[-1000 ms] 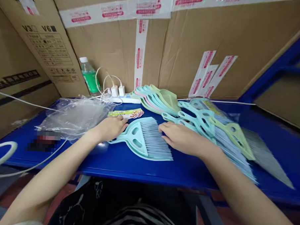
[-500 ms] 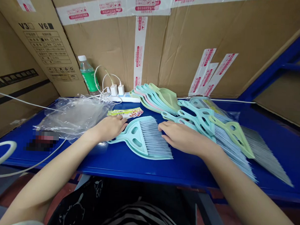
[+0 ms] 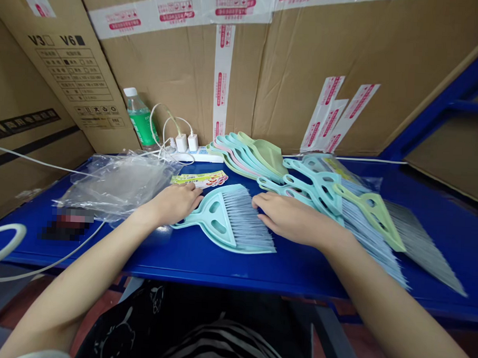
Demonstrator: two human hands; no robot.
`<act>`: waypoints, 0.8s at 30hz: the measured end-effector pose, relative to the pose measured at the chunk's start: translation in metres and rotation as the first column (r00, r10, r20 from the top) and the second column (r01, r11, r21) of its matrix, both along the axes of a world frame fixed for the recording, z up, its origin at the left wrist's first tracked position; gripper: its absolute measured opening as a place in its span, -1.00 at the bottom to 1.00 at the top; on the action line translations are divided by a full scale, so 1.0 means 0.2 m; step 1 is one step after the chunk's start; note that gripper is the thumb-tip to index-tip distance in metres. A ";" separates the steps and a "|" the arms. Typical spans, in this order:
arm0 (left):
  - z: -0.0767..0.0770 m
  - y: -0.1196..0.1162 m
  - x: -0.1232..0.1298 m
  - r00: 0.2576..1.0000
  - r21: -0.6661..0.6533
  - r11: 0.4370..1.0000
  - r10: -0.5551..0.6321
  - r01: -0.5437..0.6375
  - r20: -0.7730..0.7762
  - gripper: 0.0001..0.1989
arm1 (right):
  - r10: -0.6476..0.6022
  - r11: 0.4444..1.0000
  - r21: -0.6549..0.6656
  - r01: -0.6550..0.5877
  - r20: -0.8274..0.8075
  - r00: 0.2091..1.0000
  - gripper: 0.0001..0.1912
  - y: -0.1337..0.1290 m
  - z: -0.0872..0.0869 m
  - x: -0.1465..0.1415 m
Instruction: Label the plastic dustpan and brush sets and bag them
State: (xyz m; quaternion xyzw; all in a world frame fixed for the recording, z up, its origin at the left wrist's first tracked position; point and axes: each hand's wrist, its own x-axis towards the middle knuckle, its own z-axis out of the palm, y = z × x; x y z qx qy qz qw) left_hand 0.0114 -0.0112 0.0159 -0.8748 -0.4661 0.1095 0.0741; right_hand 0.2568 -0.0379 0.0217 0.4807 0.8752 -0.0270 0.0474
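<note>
A turquoise hand brush lies in a matching dustpan, bristles to the right and handles to the left. My left hand rests above the handle end, fingers loosely stretched and gripping nothing visible; part of the handle is hidden behind it. Just beyond its fingertips lie printed label cards. My right hand hovers or rests at the bristle side, thumb and fingers apart, holding nothing. Beside that hand are several turquoise brushes and a green brush, partly covered by my right forearm.
Nested dustpans lean at the back. Clear plastic bags cover the left side. A power strip with white chargers and a green-labelled bottle stand behind. Cardboard walls the blue table. A cable crosses the left edge.
</note>
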 end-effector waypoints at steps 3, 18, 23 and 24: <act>0.00 0.00 0.00 1.000 0.011 1.000 -0.008 0.008 0.010 -0.56 | 0.008 1.000 0.002 -0.008 -0.001 1.000 -0.83 0.00 0.00 0.00; 0.00 0.00 -0.01 1.000 -0.012 1.000 0.008 -0.008 0.020 -0.56 | 0.008 1.000 0.018 -0.008 -0.020 1.000 -0.81 0.00 -0.01 0.01; -0.02 0.01 -0.02 1.000 0.008 1.000 -0.001 0.001 0.020 -0.57 | 0.072 0.994 0.087 -0.066 -0.064 0.995 -0.79 0.02 -0.03 0.03; -0.02 0.01 -0.02 1.000 0.013 1.000 -0.005 0.005 0.025 -0.57 | 0.088 0.992 0.098 -0.081 -0.074 0.993 -0.78 0.03 -0.03 0.03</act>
